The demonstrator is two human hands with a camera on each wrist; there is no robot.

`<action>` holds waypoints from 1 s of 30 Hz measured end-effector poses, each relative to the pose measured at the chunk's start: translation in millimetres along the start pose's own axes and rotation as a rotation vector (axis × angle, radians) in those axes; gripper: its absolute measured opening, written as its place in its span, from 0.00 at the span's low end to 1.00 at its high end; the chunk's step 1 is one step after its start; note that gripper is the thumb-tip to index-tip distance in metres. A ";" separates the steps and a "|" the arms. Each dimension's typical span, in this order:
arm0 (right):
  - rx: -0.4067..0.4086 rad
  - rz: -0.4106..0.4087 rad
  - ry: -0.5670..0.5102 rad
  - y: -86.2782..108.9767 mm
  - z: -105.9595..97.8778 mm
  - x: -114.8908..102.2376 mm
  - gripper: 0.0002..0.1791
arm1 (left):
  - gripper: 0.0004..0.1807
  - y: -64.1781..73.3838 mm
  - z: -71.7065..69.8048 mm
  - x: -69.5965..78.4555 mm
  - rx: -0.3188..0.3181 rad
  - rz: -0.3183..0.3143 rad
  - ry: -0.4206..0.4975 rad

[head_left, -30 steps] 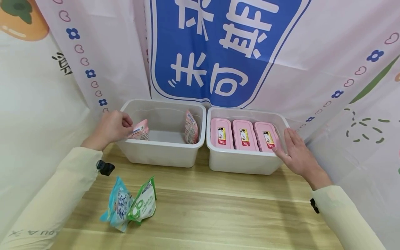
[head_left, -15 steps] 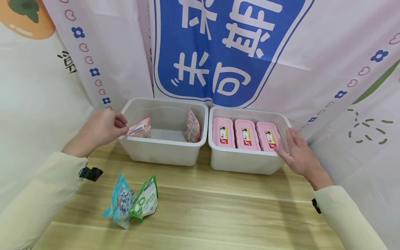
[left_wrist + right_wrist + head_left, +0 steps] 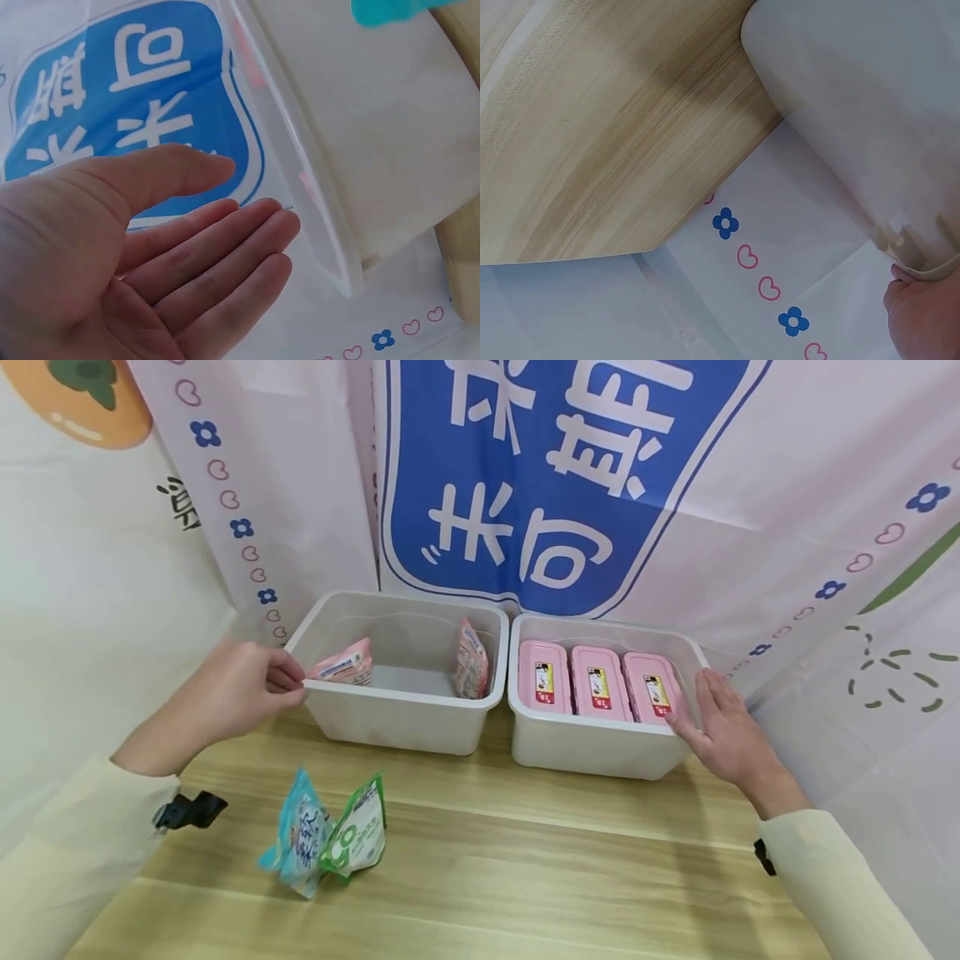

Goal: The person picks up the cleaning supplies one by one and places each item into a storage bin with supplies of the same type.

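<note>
In the head view my left hand (image 3: 243,685) hovers at the front left corner of the left bin (image 3: 397,724). The left wrist view shows this hand (image 3: 187,247) with fingers loosely extended, thumb apart and nothing held. Inside that bin, a pink packet (image 3: 349,666) leans at the left and another pink packet (image 3: 472,664) stands against the right wall. My right hand (image 3: 723,735) rests on the right rim of the right bin (image 3: 592,750), fingers straight and thumb by the front corner. Three pink lidded boxes (image 3: 600,681) sit side by side in it.
A light blue packet (image 3: 302,843) and a green and white packet (image 3: 360,831) stand leaning together on the wooden table (image 3: 540,860), in front of the left bin. Behind both bins hangs a printed cloth (image 3: 442,485), with more cloth at either side.
My left hand has let go of the left pink packet and drawn back leftward from the bin. The right hand stays on its rim. The head view has shifted slightly.
</note>
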State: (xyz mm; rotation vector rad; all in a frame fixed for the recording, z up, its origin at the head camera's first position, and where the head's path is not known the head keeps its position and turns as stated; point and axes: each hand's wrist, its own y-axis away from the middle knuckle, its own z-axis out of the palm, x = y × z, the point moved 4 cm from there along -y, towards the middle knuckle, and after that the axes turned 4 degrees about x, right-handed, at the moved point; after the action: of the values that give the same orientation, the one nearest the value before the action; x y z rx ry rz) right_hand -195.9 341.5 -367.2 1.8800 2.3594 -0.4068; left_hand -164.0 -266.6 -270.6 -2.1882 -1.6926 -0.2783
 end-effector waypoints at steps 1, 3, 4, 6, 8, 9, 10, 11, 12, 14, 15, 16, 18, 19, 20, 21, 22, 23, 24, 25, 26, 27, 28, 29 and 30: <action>0.000 0.000 0.000 0.3 -0.1 -0.3 0.51 | 0.10 3.6 -0.2 1.5 -0.002 0.006 -0.003; 0.002 -0.003 0.000 0.8 -0.4 -0.5 0.51 | 0.09 11.6 -0.3 4.7 -0.010 0.017 -0.007; 0.004 -0.005 -0.001 0.9 -0.4 -0.5 0.51 | 0.09 15.7 -0.1 6.4 -0.016 0.021 -0.009; 0.010 -0.008 -0.002 0.8 -0.5 -0.4 0.51 | 0.10 23.5 0.7 9.2 -0.027 0.034 -0.002; 0.017 -0.008 -0.006 0.8 -0.6 0.0 0.51 | 0.09 30.9 2.2 11.4 -0.035 0.041 0.000; 0.019 -0.008 -0.009 0.8 -0.5 0.2 0.51 | 0.09 34.4 3.2 12.8 -0.036 0.044 0.002; 0.020 -0.009 -0.010 0.8 -0.4 0.6 0.51 | 0.08 37.7 4.1 13.6 -0.036 0.048 0.001; 0.022 -0.009 -0.011 1.0 -0.5 0.5 0.51 | 0.08 41.2 5.1 14.5 -0.033 0.047 -0.002; 0.023 -0.010 -0.011 1.1 -0.3 0.6 0.51 | 0.08 44.6 6.2 15.4 -0.031 0.047 -0.008; 0.021 -0.010 -0.016 1.0 0.3 0.7 0.51 | 0.07 51.4 9.0 16.7 -0.028 0.040 -0.014; 0.018 -0.010 -0.018 0.8 0.5 0.3 0.51 | 0.07 55.0 10.5 17.0 -0.029 0.034 -0.017; 0.016 -0.008 -0.020 1.2 0.4 0.7 0.51 | 0.08 58.1 12.4 17.0 -0.032 0.029 -0.022; 0.013 -0.004 -0.022 1.2 0.7 1.1 0.51 | 0.09 64.1 16.7 17.4 -0.035 0.018 -0.023; 0.012 -0.002 -0.023 1.1 0.7 1.3 0.51 | 0.09 67.1 18.7 17.6 -0.036 0.015 -0.023; 0.011 -0.002 -0.021 0.8 0.5 1.1 0.51 | 0.09 70.3 20.4 18.0 -0.037 0.011 -0.025; 0.011 -0.002 -0.020 0.6 0.4 1.2 0.51 | 0.10 73.3 21.8 18.6 -0.035 0.007 -0.026; 0.011 -0.003 -0.020 0.3 0.3 1.5 0.51 | 0.10 76.1 23.2 19.3 -0.029 0.006 -0.028; 0.013 -0.003 -0.018 0.0 0.2 1.6 0.51 | 0.10 78.6 24.3 20.3 -0.024 0.002 -0.031; 0.012 -0.001 -0.017 -0.2 0.1 1.8 0.51 | 0.10 81.1 25.3 21.0 -0.020 -0.004 -0.034; 0.011 0.000 -0.017 -0.3 -0.5 1.8 0.51 | 0.10 83.3 26.2 21.8 -0.013 -0.006 -0.039; 0.010 0.002 -0.017 -0.5 -0.7 1.7 0.51 | 0.10 85.6 27.3 22.4 -0.005 -0.010 -0.043; 0.011 0.005 -0.017 -0.5 -0.8 1.9 0.51 | 0.10 87.7 28.6 22.9 0.006 -0.012 -0.049; 0.010 0.008 -0.018 -0.5 -0.9 1.9 0.52 | 0.10 89.8 29.8 22.9 0.010 -0.018 -0.051; 0.008 0.010 -0.017 -0.4 -1.0 1.8 0.52 | 0.10 91.8 31.0 22.8 0.014 -0.022 -0.051; 0.007 0.012 -0.016 -0.2 -0.9 1.8 0.52 | 0.10 93.6 32.1 22.7 0.021 -0.025 -0.050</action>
State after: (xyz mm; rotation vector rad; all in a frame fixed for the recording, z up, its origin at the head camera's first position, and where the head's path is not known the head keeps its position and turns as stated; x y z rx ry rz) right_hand -196.4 343.4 -366.7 1.8855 2.3389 -0.4282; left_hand -69.9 -254.0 -306.6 -2.1775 -1.7421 -0.2123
